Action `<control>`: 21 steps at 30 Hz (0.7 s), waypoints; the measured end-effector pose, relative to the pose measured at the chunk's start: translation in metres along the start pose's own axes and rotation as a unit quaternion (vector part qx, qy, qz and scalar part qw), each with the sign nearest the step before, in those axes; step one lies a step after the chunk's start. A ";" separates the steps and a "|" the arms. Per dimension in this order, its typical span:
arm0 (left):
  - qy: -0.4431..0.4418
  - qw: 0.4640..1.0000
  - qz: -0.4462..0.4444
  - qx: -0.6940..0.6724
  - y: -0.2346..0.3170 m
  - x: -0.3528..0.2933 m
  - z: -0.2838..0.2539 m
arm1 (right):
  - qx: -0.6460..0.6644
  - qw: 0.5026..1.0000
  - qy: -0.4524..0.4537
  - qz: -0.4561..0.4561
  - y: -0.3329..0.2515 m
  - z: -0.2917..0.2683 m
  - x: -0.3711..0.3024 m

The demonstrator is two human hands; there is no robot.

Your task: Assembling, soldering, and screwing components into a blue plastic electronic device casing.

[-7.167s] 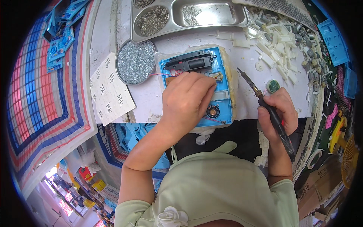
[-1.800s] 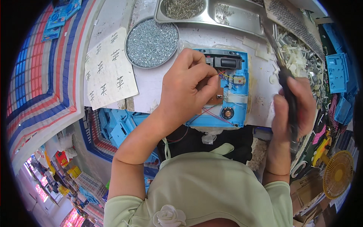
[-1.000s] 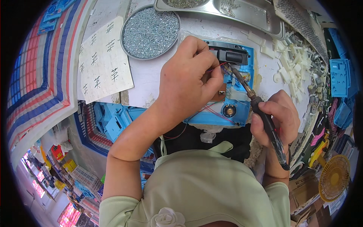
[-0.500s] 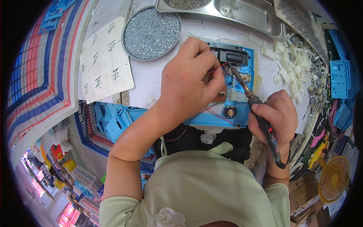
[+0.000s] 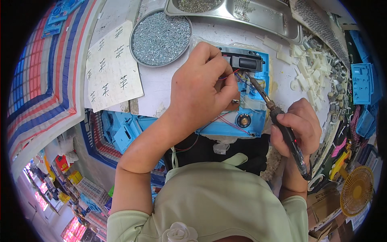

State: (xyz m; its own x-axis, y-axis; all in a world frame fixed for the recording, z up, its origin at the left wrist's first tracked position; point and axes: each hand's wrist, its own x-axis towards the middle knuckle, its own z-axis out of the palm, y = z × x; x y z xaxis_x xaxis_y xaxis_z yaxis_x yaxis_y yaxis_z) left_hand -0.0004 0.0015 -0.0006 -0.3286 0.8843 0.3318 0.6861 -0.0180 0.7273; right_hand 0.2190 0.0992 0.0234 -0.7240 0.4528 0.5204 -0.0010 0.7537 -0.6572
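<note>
A blue plastic housing lies on the table before me, with a black rectangular part across its far end and a round speaker at the near end. Over its left side, my left hand is closed in a pinch on a thin red wire; the fingertips are partly hidden. My right hand grips the black handle of a soldering iron, a small red light glowing on it. Its tip points into the housing near several thin wires. A brown circuit board shows beneath my left hand.
Left of the housing stand a round tray of small metal pins and a paper sheet. A divided steel tray is at the back. White plastic pieces are heaped right; a yellow fan is lower right.
The soldering iron and my right hand have shifted slightly right and toward me, the tip drawing back a little from the black part. My left hand stays almost in place.
</note>
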 end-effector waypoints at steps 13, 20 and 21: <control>-0.012 0.999 -0.021 -0.026 -0.001 0.003 -0.004 | 0.017 1.000 0.014 0.011 0.004 -0.003 0.000; 0.003 1.000 -0.014 0.008 -0.001 0.003 0.002 | 0.013 0.999 -0.023 0.033 0.010 -0.001 0.008; 0.003 1.000 -0.017 0.015 -0.001 0.002 0.002 | 0.013 0.999 -0.023 0.032 0.011 0.000 0.009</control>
State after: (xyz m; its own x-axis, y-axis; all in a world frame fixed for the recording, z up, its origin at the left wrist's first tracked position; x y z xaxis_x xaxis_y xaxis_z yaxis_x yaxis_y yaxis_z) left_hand -0.0002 0.0046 -0.0020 -0.3563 0.8811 0.3111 0.6934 0.0261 0.7201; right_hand 0.2126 0.1114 0.0207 -0.7543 0.4761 0.4520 0.0280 0.7111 -0.7025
